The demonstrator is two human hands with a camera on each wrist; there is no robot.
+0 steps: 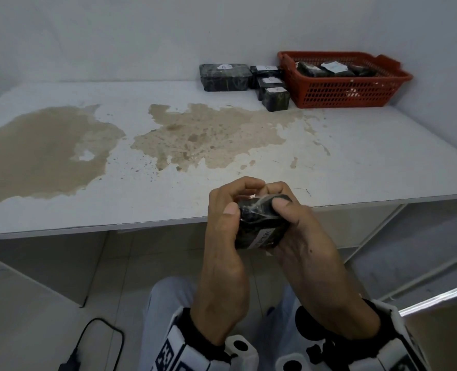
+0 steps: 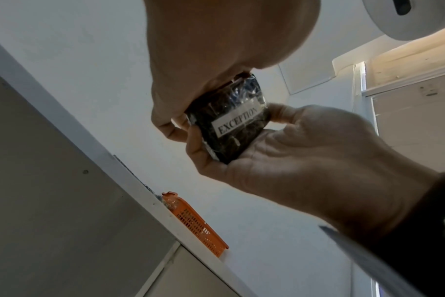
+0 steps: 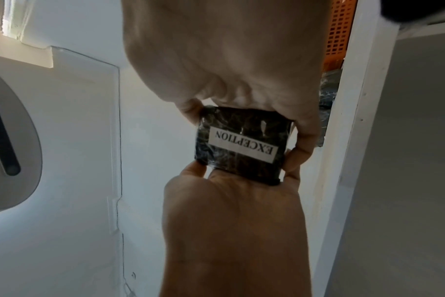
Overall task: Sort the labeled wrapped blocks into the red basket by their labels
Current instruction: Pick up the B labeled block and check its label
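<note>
Both hands hold one small dark block wrapped in glossy clear film (image 1: pixel 261 226), carried in the air just in front of the near edge of the stained white surface (image 1: pixel 356 156), above the person's lap. The left hand (image 1: pixel 223 236) curls round the block's left side with the thumb pressing its top face; the right hand (image 1: pixel 299 236) curls round the right side, thumb on the top corner, so each grip is closed on the block. On the underside, facing away from the head view, a white paper label reading EXCEPTION (image 2: pixel 238 122) shows plainly between the two grips.

The block looks stiff and fairly light, since two fingertip holds carry it with no sag. The film is crinkled and shiny, so it may slide under a loose pinch; taking it across the short sides, thumb opposite fingers and clear of the label, seems safest. It does not look fragile.

Far beyond the grips and to their right, the red perforated plastic basket (image 1: pixel 342 87) sits in the corner against the walls, with several wrapped blocks in it. Just left of it stand a large wrapped block (image 1: pixel 224 77) and a row of smaller labeled blocks (image 1: pixel 271 89). Between the grips and the basket the surface lies open, so a forward-right reach should pass freely; the basket's near rim and the row beside it are the edges to clear.
</note>
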